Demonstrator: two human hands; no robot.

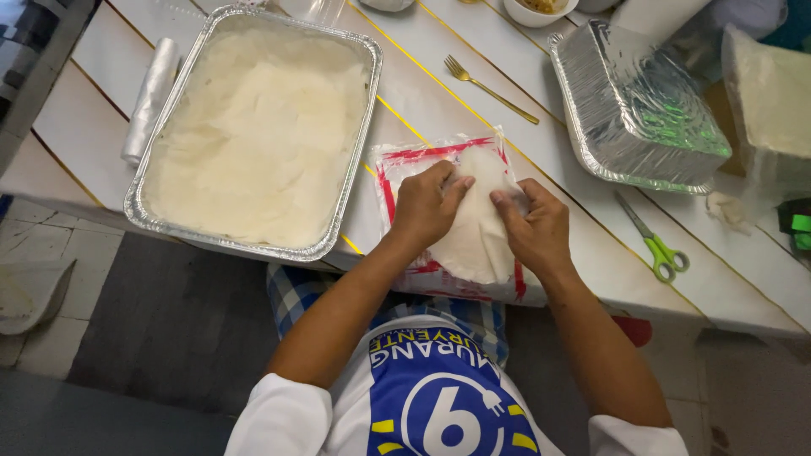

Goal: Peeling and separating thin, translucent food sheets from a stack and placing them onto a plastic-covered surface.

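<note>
A stack of round white wrapper sheets (477,241) lies on its red-edged clear plastic packet (397,169) at the table's near edge. My left hand (427,205) rests on the stack's upper left, fingers pinching at the top sheet. My right hand (532,226) grips the upper right edge of the same sheet, thumb against it. Both hands meet near the top of the stack. To the left stands a large foil tray (135,203) lined with overlapping white sheets.
A roll of clear plastic (150,97) lies left of the tray. A gold fork (490,87), an upturned foil tray (634,110) and green-handled scissors (655,241) sit to the right. A bowl (536,13) stands at the back. The table edge runs just under my wrists.
</note>
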